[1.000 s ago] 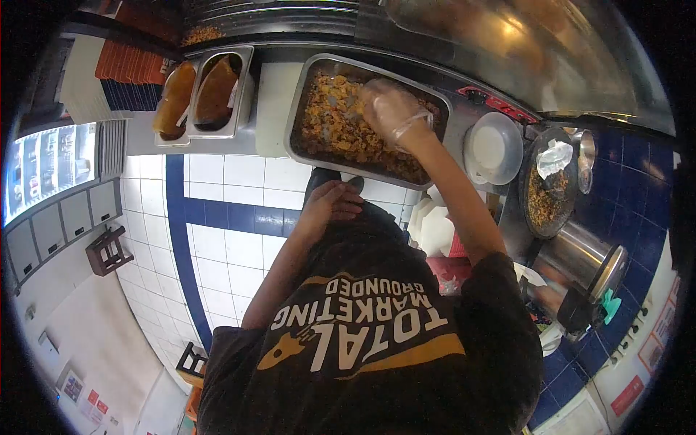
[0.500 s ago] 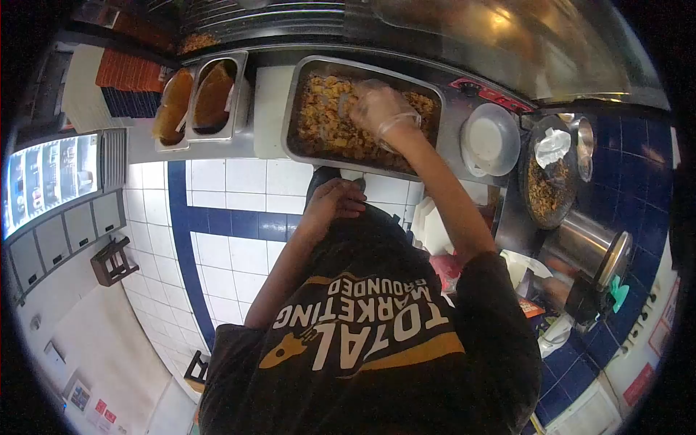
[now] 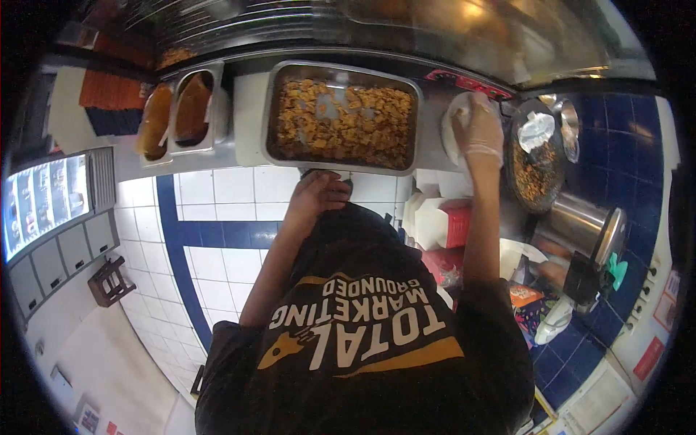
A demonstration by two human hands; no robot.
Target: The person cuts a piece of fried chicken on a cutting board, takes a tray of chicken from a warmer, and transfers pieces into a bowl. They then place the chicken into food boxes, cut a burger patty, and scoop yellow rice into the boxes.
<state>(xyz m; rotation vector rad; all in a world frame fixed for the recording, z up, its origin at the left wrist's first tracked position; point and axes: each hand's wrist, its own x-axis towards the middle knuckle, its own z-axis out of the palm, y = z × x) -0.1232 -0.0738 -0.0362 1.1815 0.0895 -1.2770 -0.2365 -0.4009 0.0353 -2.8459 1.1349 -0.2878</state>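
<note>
The right hand (image 3: pixel 483 132) covers much of the bowl (image 3: pixel 452 134) — whether its fingers grip anything there cannot be seen. The left hand (image 3: pixel 319 194) has its palm out of sight, so what it holds, if anything, cannot be told. Foil (image 3: pixel 535 132) hides part of the food on the plate (image 3: pixel 557 158). The shirt (image 3: pixel 348 399) is cut off by the lower edge. The contents of the lit panel (image 3: pixel 47 203) are too small to make out — likewise the wall notice (image 3: pixel 644 357).
</note>
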